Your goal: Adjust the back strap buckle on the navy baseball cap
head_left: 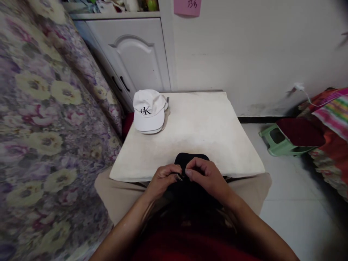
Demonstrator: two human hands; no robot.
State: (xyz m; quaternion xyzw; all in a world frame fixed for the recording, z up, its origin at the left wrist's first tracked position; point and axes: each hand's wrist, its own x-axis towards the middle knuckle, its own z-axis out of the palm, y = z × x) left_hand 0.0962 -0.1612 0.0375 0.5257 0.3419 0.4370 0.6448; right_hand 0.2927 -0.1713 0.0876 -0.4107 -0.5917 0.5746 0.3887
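A black cap (191, 157) rests at the front edge of the table and over my lap, its lower part lost in dark shadow. My left hand (164, 178) pinches the cap's strap (178, 177), where a small light-coloured detail shows near the thumb. Close beside it, my right hand (205, 174) has thumb and forefinger pressed together at the strap; what lies between those fingertips is too small to make out. Farther back on the left of the table sit white caps (149, 108), seemingly stacked, with dark letters on the front.
The white-covered table (206, 123) stands against the wall and a white cabinet (136, 54). A floral curtain (49, 119) hangs close on the left. To the right are a green stool (277, 139) with a dark red top and a colourful cloth (334, 119).
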